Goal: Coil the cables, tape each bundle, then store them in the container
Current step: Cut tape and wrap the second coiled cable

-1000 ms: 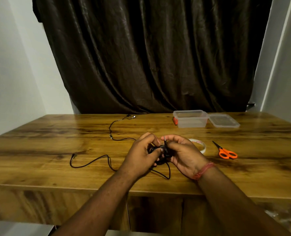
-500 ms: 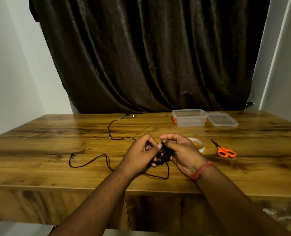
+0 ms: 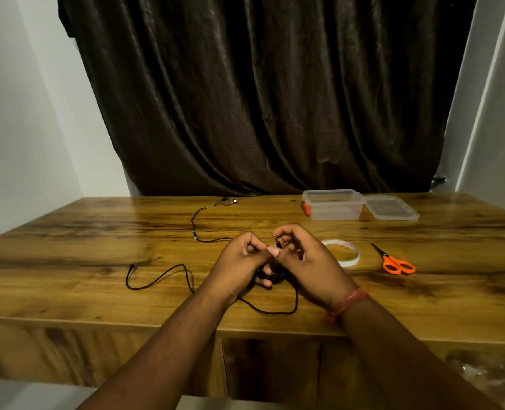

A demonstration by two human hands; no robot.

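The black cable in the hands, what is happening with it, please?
A person is winding a black cable into a small coil, holding it between the left hand and the right hand. Part of it trails loose across the wooden table. The tape roll and the orange scissors lie untouched to the right. The clear container stands open, its lid beside it.

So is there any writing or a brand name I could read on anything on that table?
None can be read.
Tape roll: faint reddish marks on its inner side, too blurred to read.
Scissors, clear container, lid and black cable: no text shows.
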